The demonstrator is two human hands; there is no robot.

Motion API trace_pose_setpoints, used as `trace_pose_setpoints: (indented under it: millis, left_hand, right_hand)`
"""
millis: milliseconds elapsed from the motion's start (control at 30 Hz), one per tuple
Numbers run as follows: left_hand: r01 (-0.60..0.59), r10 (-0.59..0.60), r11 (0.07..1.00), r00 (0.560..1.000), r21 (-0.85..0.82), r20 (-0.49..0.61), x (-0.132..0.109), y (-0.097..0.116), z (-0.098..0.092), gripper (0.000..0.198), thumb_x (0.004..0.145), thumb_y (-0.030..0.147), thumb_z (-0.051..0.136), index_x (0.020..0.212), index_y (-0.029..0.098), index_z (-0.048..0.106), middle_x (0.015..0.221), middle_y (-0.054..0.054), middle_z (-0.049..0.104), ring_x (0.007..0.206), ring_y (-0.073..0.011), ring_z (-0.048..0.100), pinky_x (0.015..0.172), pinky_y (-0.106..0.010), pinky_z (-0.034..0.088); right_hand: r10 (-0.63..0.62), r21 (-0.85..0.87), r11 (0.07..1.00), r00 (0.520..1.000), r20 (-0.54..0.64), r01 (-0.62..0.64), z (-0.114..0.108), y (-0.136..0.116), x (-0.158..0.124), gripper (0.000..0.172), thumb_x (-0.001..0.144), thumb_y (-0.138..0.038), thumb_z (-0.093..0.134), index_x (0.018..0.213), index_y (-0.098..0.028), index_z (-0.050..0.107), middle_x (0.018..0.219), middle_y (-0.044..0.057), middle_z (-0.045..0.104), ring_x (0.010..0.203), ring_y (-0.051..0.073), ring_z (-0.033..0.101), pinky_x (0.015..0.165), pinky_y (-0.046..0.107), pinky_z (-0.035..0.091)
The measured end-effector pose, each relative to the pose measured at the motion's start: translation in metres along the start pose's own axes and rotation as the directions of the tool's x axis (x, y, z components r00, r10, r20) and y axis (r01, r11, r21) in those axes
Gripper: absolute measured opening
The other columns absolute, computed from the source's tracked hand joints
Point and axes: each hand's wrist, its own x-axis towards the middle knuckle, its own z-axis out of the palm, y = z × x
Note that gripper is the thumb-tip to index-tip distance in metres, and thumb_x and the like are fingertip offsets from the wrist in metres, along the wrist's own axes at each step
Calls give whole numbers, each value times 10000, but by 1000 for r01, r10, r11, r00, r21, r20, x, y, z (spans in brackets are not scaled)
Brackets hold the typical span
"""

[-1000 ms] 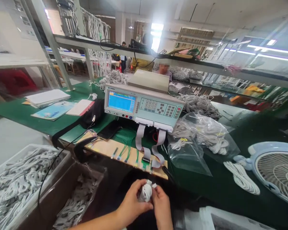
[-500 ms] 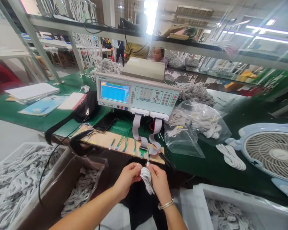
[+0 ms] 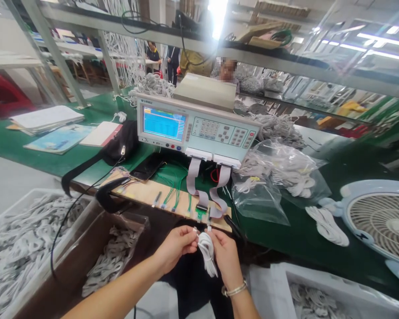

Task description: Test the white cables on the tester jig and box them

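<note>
Between my two hands hangs a coiled white cable (image 3: pixel 206 253), its loops drooping below my fingers. My left hand (image 3: pixel 178 244) pinches one plug end, which points up near the wooden board's front edge. My right hand (image 3: pixel 224 252), with a bangle at the wrist, is closed on the other plug end, right below a small socket on the wooden board (image 3: pixel 146 195). I cannot tell whether that plug is inside the socket. A green circuit board (image 3: pixel 200 214) sits just beyond, joined by grey ribbon cables (image 3: pixel 193 176) to the tester (image 3: pixel 199 126) with its lit blue screen.
Bins of coiled cables stand at left (image 3: pixel 26 257) and lower right (image 3: pixel 315 301). A bagged cable bundle (image 3: pixel 279 173), a loose coil (image 3: pixel 327 225) and a fan (image 3: pixel 382 217) lie to the right. A black bag (image 3: pixel 119 148) and papers (image 3: pixel 48 118) are left. A person (image 3: pixel 228 73) is behind the tester.
The view has shifted slightly, so the bench contents appear a little to the right. My left hand's plug end has separated slightly from the right one and shows more clearly.
</note>
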Motion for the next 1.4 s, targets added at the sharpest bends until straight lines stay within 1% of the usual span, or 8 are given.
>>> trace_pose_setpoints:
  millis: [133, 367, 567, 867, 967, 1067, 1233, 1400]
  left_hand:
    - [33, -34, 999, 999, -31, -17, -2, 5, 0, 235, 614, 291, 668, 699, 104, 554, 591, 14, 529, 501, -25, 490, 538, -137, 446]
    - [30, -29, 999, 998, 26, -56, -2, 3, 4, 234, 605, 292, 672, 671, 111, 540, 577, 10, 543, 492, -32, 499, 524, -141, 451]
    - [23, -21, 999, 998, 46, -52, 0, 3, 4, 247, 613, 317, 658, 631, 122, 506, 546, 21, 531, 469, -28, 482, 507, -139, 435]
    - [24, -17, 992, 998, 121, -57, 2, 3, 7, 278, 601, 348, 647, 602, 126, 479, 515, 27, 513, 445, -32, 463, 495, -157, 409]
    - [40, -34, 992, 998, 121, -48, 4, 3, 8, 263, 588, 328, 653, 597, 127, 483, 506, 27, 513, 430, -32, 453, 473, -152, 396]
    - [46, -40, 992, 998, 115, -53, 6, 4, 8, 255, 588, 324, 649, 599, 127, 488, 502, 24, 515, 425, -33, 453, 464, -152, 395]
    - [-17, 32, 992, 993, 128, -113, 9, 2, 11, 272, 580, 338, 652, 572, 127, 479, 482, 29, 501, 408, -35, 442, 438, -152, 380]
    - [-128, 143, 988, 968, 88, -208, 9, -8, 19, 294, 572, 363, 658, 566, 124, 486, 487, 28, 497, 415, -42, 443, 449, -166, 379]
  right_hand:
    - [6, 97, 995, 999, 36, -10, 4, 3, 2, 355, 691, -418, 558, 836, -108, 654, 620, 34, 638, 552, 147, 532, 522, 241, 407]
    - [-2, 128, 992, 1000, -5, 3, 1, 8, 1, 323, 657, -397, 600, 802, -114, 659, 612, 39, 636, 547, 141, 526, 511, 236, 406]
    - [88, 254, 963, 996, 25, -91, 6, 7, 2, 392, 615, -470, 604, 755, -107, 654, 553, 28, 606, 435, 104, 468, 384, 199, 344]
    - [43, 182, 982, 999, 5, -43, 1, 6, 3, 289, 633, -390, 626, 723, -116, 645, 552, 10, 602, 466, 108, 475, 430, 206, 359]
    - [98, 270, 958, 995, 14, -98, 6, 6, 6, 304, 619, -401, 634, 716, -112, 643, 515, 4, 587, 437, 109, 478, 411, 209, 357]
    - [157, 371, 919, 987, -36, -133, 12, 6, 5, 330, 603, -420, 635, 737, -119, 638, 506, 3, 586, 416, 113, 487, 396, 211, 361]
    - [122, 248, 962, 992, -29, -111, 7, 5, 3, 322, 595, -391, 647, 782, -129, 642, 444, -30, 539, 350, 79, 404, 320, 184, 277]
    - [32, 213, 977, 999, -29, -25, 0, 7, -4, 338, 648, -383, 610, 864, -124, 609, 532, -11, 561, 384, 63, 394, 325, 163, 273]
